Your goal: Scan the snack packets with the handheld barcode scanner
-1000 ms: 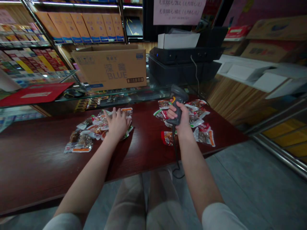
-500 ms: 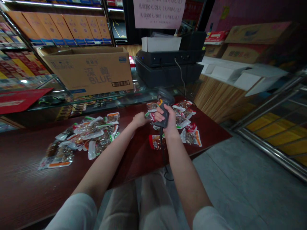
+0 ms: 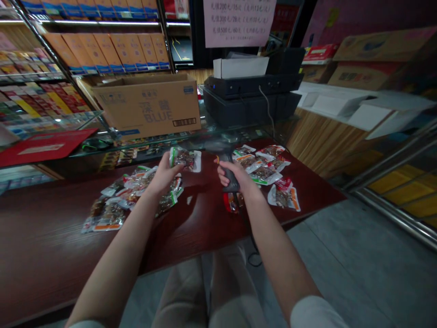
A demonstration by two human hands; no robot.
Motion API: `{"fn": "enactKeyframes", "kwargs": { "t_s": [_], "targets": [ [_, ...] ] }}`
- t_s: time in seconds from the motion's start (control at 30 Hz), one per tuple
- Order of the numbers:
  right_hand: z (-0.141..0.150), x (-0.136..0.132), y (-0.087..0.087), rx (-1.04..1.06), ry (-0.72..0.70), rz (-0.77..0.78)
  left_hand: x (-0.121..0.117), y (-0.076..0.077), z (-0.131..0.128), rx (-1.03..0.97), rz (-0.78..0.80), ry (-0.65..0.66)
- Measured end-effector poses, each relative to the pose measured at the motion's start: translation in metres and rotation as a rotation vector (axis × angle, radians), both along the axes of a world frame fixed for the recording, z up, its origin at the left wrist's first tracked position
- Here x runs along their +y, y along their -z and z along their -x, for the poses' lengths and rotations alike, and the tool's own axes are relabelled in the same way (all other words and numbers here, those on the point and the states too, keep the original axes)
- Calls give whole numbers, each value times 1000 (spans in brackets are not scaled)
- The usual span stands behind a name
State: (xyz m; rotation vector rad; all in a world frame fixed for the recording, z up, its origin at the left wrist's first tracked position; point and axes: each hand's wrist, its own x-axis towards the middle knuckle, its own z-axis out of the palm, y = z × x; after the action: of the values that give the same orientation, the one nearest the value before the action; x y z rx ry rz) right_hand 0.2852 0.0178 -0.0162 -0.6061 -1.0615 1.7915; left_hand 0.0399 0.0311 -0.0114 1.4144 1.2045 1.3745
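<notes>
Pinching a packet [image 3: 185, 159] at its lower left corner between thumb and curled fingers, the left hand [image 3: 165, 176] holds it up above a loose pile [image 3: 136, 191] on a dark red table [image 3: 44, 218]. The right hand [image 3: 236, 178] is closed round the grip of a scanner [image 3: 229, 175], its blurred head turned toward the packet, and a second pile [image 3: 264, 166] lies just beyond that wrist. The hold on the packet looks like the weakest point: the grip takes only a corner of slick film, so a slight loosening could drop it back among the others, where it would be hard to tell apart. The scanner head is also close to the edge of a glass counter [image 3: 164, 145] — a careless swing could knock it against the glass. Its cord [image 3: 254, 259] hangs below the table edge, and a snag there could jerk the right hand. Crowding is a risk too — a red-edged packet [image 3: 232, 202] sits right under the scanner's base and could be nudged out of place
</notes>
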Motion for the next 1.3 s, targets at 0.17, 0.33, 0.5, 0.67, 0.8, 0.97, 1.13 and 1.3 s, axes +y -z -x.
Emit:
{"fn": "enactKeyframes", "kwargs": {
  "t_s": [0.17, 0.33, 0.5, 0.67, 0.8, 0.97, 1.13, 1.3],
  "targets": [
    [9, -7, 0, -109, -12, -77, -3, 11, 19, -73, 23, 35],
    [12, -12, 0, -221, -119, -93, -1, 16, 25, -60, 14, 49],
    [20, -13, 6, -279, -155, -112, 0, 18, 22, -94, 14, 57],
    [24, -14, 8, -286, -165, -124, 0, 19, 17, -83, 15, 85],
    [26, -16, 7, -302, -160, -137, -2, 18, 13, 6, 11, 83],
    [29, -16, 9, -338, -146, -163, -7, 11, 10, 88, 10, 53],
    [28, -15, 11, -342, -144, -170, -11, 6, 10, 163, -3, 16],
    [26, -16, 8, -294, -146, -131, -9, 11, 13, 190, -24, 24]
  ]
}}
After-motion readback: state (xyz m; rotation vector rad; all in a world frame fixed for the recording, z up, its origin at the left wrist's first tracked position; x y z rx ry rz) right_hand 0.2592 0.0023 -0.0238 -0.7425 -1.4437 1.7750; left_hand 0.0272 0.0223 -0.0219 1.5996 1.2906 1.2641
